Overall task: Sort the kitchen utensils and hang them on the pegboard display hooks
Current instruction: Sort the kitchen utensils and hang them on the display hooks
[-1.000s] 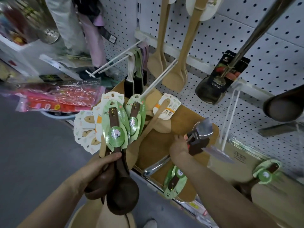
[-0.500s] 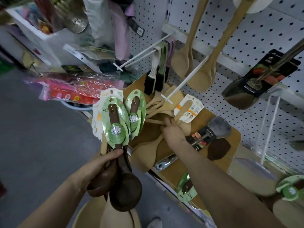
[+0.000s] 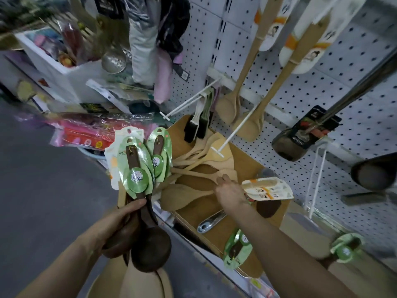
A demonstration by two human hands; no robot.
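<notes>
While spoons (image 3: 150,252) are gripped by the left hand (image 3: 116,222), a spatula (image 3: 184,194) inside the box (image 3: 243,161) is grasped by the right hand (image 3: 231,191).

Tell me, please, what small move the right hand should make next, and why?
Probably lift the wooden spatula out of the box: the right hand seems to grip its handle, and matching spatulas hang by the white hook above.

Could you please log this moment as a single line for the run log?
phase: picking | left hand: holds dark spoons | right hand: grips spatula in box
</notes>
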